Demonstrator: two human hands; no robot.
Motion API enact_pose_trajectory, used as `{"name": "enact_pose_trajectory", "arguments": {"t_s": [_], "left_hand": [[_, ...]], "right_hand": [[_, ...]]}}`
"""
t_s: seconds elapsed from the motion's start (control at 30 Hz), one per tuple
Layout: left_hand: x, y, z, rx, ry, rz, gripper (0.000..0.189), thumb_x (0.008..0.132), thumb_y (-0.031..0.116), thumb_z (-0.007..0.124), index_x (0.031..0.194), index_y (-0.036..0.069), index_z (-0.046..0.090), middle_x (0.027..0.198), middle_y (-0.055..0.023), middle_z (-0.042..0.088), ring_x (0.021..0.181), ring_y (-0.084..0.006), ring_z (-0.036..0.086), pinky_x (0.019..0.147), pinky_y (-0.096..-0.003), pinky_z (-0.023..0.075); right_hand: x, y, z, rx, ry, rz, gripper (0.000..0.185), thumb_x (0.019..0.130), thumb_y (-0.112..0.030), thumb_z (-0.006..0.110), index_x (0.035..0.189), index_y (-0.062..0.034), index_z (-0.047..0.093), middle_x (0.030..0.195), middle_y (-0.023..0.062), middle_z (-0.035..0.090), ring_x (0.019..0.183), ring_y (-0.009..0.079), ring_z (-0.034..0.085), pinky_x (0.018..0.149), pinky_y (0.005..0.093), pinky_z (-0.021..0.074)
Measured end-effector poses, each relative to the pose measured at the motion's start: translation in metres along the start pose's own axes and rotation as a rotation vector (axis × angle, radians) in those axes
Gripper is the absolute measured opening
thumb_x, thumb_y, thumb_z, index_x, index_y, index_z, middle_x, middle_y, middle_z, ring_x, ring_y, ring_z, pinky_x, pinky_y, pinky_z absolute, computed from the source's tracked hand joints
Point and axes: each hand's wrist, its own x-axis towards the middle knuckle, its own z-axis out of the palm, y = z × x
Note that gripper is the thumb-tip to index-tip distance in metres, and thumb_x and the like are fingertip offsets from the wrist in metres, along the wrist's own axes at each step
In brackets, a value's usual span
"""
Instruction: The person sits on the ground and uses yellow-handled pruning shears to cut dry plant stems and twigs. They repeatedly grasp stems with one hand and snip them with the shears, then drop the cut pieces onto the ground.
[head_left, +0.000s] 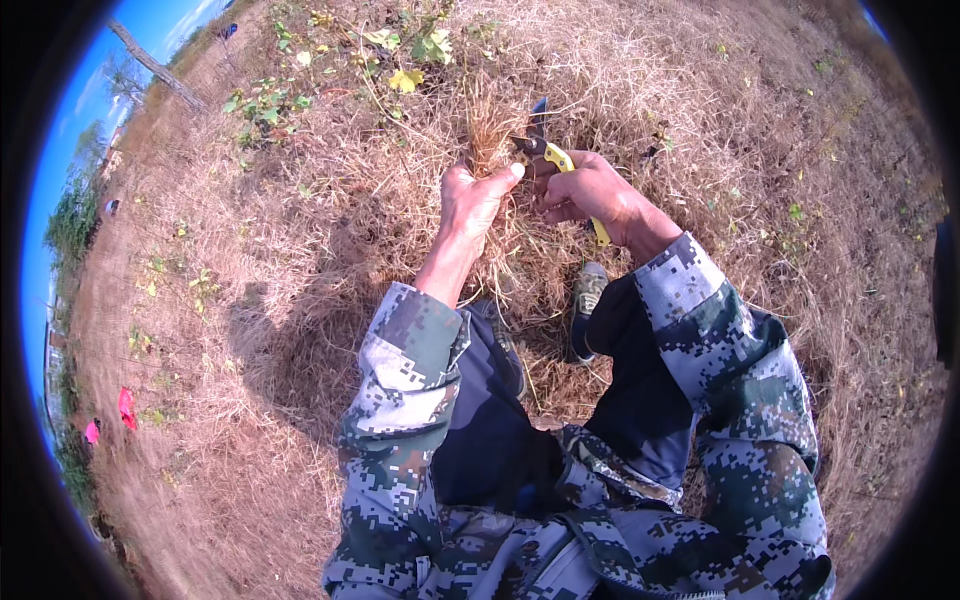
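Note:
My left hand (474, 201) is closed around a bundle of dry grass (491, 127), whose tops stick up past the thumb. To the right of it, my right hand (589, 193) grips pruning shears with yellow handles (559, 157). Their dark blades (536, 129) are spread apart beside the bundle's right side. Loose stems hang below my left hand. The fingers of my right hand partly hide the handles.
Dry grass (300, 225) covers the ground all round. A leafy green plant (274, 105) grows at the upper left. My shoes (590, 289) stand below my hands. Red objects (127, 407) lie far left, and a bare trunk (154, 64) rises at the upper left.

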Motion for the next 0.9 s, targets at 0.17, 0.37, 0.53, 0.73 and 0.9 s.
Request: {"name": "enact_pose_trajectory", "arguments": {"t_s": [0.17,0.37,0.53,0.73,0.9], "left_hand": [[0.013,-0.009,-0.012,-0.124,0.184,-0.066,0.05,0.083,0.012,0.083,0.121,-0.008,0.056,0.104,-0.016,0.073,0.099,-0.022,0.071,0.093,-0.0344,0.0533],[0.033,-0.011,-0.048,-0.489,0.201,-0.06,0.03,0.088,0.015,0.077,0.111,-0.002,0.068,0.103,-0.014,0.074,0.087,-0.0231,0.073,0.079,-0.038,0.0618],[0.039,-0.006,-0.087,-0.684,0.176,0.021,0.023,0.093,0.015,0.072,0.107,-0.003,0.07,0.101,-0.0139,0.074,0.087,-0.0259,0.073,0.079,-0.0414,0.0616],[0.033,-0.007,-0.145,-0.744,0.358,0.06,0.037,0.103,0.034,0.051,0.122,0.008,0.069,0.117,-0.0103,0.074,0.105,-0.0308,0.071,0.09,-0.05,0.0589],[0.063,-0.029,-0.202,-0.883,0.738,0.061,0.048,0.104,0.035,0.038,0.132,0.008,0.065,0.128,-0.0118,0.07,0.117,-0.0329,0.067,0.103,-0.0541,0.0537]], "right_hand": [[-0.017,-0.011,-0.021,-0.044,-0.08,0.01,0.032,0.089,-0.002,0.059,0.12,0.0018,0.066,0.103,0.0056,0.067,0.082,0.013,0.067,0.072,0.0296,0.06],[-0.028,-0.012,-0.027,0.003,-0.007,0.022,0.034,0.087,0.001,0.058,0.12,0.0017,0.066,0.1,0.0053,0.069,0.08,0.0135,0.07,0.07,0.03,0.06],[-0.026,-0.009,-0.028,0.175,0.026,-0.008,0.028,0.097,-0.003,0.053,0.124,0.0024,0.058,0.104,0.0093,0.071,0.078,0.0163,0.07,0.068,0.0335,0.0609],[-0.014,-0.004,-0.053,0.762,0.174,-0.042,0.016,0.101,-0.004,0.046,0.11,0.0006,0.058,0.095,0.0106,0.069,0.075,0.0176,0.067,0.063,0.0318,0.06],[-0.008,0.007,-0.068,0.796,0.244,-0.048,0.014,0.101,-0.006,0.048,0.101,-0.0001,0.061,0.079,0.0085,0.066,0.063,0.0151,0.064,0.058,0.0284,0.0591]]}}
